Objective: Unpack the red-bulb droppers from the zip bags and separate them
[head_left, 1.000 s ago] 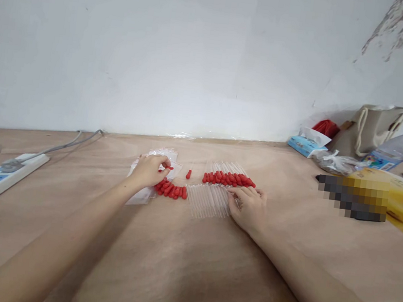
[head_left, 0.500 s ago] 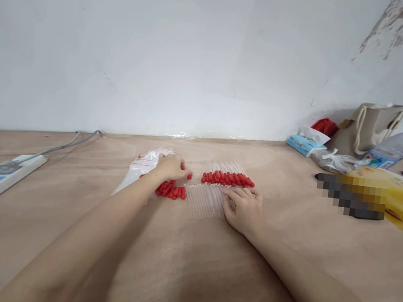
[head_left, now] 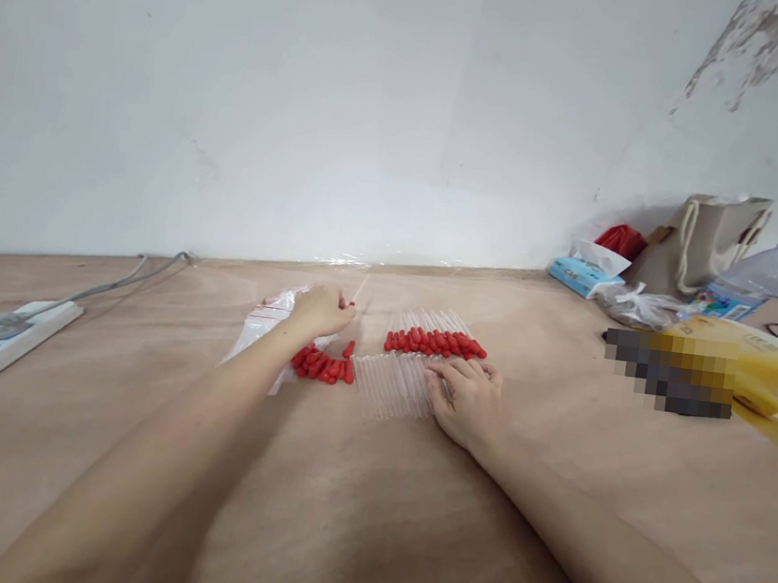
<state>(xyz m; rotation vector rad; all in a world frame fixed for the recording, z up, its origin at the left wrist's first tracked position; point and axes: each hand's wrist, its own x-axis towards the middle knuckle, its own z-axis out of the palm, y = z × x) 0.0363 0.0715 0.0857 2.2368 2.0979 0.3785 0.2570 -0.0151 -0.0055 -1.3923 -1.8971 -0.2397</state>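
My left hand (head_left: 324, 310) is pinched on a glass dropper with a red rubber bulb (head_left: 351, 304) at its lower end; the thin tube points up toward the wall. Under its wrist lies a white zip bag (head_left: 250, 336), partly hidden, with a pile of loose red bulbs (head_left: 318, 365) beside it. My right hand (head_left: 467, 398) rests with bent, spread fingers over the right end of a row of bare glass tubes (head_left: 391, 388). Behind that row lie several droppers with red bulbs (head_left: 436, 343) side by side, tubes pointing to the wall.
On the left are a power strip (head_left: 37, 324) and a cable (head_left: 112, 289). At the right stand a tissue pack (head_left: 584, 276), a cloth bag (head_left: 707, 245) and a plastic bottle (head_left: 752, 279). A yellow pack (head_left: 763, 366) lies nearer, beside a blurred dark object (head_left: 669, 373).
My left hand has moved slightly up and left with the dropper, whose tube now shows above the fingers. One red bulb stands out at the pile's right edge. My right hand has stayed put.
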